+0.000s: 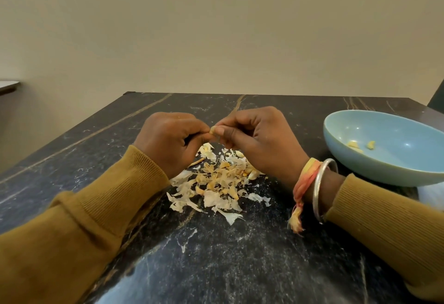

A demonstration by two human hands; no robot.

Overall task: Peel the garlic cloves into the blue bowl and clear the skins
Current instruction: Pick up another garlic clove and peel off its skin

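Tabletop point(216, 267), blue bowl point(384, 171) near right edge

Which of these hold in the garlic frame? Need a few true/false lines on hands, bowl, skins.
1. The left hand and the right hand both pinch one garlic clove above the table. True.
2. The blue bowl holds nothing. False: a few peeled cloves lie in it.
3. The skins lie in a loose pile on the table under the hands. True.
4. The blue bowl stands beside the left hand. False: it stands on the right, past the right wrist.
5. A metal bangle sits on the left wrist. False: it is on the right wrist.
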